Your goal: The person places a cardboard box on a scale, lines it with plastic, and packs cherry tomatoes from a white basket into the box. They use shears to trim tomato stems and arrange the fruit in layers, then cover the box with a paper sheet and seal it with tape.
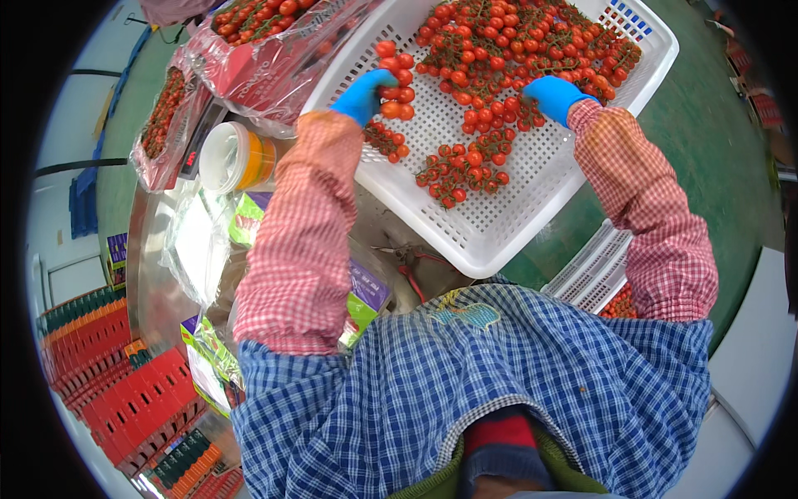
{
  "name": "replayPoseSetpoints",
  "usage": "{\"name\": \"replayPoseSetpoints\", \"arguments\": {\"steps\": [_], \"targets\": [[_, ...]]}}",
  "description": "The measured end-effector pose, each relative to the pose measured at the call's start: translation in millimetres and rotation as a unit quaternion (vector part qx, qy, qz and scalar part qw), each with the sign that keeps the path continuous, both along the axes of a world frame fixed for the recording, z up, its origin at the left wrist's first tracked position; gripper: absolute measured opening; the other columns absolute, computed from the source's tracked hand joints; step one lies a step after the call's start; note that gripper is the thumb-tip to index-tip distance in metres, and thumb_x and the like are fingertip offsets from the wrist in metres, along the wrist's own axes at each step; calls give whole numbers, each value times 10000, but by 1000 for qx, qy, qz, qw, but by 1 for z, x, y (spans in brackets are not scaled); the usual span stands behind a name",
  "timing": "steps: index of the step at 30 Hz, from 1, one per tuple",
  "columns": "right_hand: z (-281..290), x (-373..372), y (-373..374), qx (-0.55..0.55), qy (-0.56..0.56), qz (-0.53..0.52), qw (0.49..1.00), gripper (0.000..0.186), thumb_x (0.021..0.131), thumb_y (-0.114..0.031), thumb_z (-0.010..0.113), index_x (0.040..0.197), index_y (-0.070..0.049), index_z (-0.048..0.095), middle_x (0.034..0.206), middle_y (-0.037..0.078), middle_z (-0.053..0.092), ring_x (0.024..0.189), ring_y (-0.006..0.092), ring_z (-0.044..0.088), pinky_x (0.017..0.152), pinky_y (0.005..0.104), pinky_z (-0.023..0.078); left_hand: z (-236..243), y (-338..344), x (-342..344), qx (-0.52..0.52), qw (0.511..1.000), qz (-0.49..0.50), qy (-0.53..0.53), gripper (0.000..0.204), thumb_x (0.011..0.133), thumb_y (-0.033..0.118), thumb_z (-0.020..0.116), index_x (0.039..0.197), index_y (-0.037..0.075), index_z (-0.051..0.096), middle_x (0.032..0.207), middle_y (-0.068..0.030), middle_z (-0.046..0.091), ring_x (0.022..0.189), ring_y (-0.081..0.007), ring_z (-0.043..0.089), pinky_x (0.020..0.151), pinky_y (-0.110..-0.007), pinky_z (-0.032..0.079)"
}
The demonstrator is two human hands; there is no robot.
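Note:
A white perforated plastic crate (pixel 490 241) lies before me, with vines of small red cherry tomatoes (pixel 499 41) heaped in its far and right part. My left hand (pixel 363 97), in a blue glove, is closed on a bunch of cherry tomatoes (pixel 397 79) above the crate's left side. A smaller bunch (pixel 386 141) rests just below it. My right hand (pixel 555 97), gloved in blue too, reaches over the right side and touches the tomato vines; its fingertips are partly hidden among them. Another loose bunch (pixel 465 172) lies on the crate's bottom nearer me.
Left of the crate are a plastic-lined red box (pixel 249 79) of tomatoes, a white tub (pixel 224 158), printed bags (pixel 248 218) and red-handled pliers or snips (pixel 411 279) on a metal table. Another white crate (pixel 590 270) with tomatoes stands low at right. Red crates (pixel 137 407) are stacked at lower left.

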State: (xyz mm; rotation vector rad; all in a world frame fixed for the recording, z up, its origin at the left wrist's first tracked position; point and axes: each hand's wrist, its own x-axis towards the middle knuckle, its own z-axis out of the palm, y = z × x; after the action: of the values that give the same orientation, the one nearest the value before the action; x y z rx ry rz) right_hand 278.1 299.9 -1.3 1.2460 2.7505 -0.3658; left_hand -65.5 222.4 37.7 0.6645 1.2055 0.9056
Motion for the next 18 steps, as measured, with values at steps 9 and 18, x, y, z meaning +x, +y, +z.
{"name": "replayPoseSetpoints", "arguments": {"steps": [9,18], "targets": [[37,-45,31,182,-119,435,874,103,776,-140,525,838,-108,600,822,137,580,760,318,582,624,417,459,68,-300,-60,211,881,55,-421,797,649,240,565,1353,29,256,1201,-250,464,1059,-430,485,935,-562,358],[42,37,26,125,-41,212,968,99,713,-12,546,810,-27,534,945,137,560,881,340,547,775,393,456,46,-410,-114,60,973,221,39,706,618,30,475,1309,66,335,1086,-149,526,961,-280,544,885,-401,438]]}}
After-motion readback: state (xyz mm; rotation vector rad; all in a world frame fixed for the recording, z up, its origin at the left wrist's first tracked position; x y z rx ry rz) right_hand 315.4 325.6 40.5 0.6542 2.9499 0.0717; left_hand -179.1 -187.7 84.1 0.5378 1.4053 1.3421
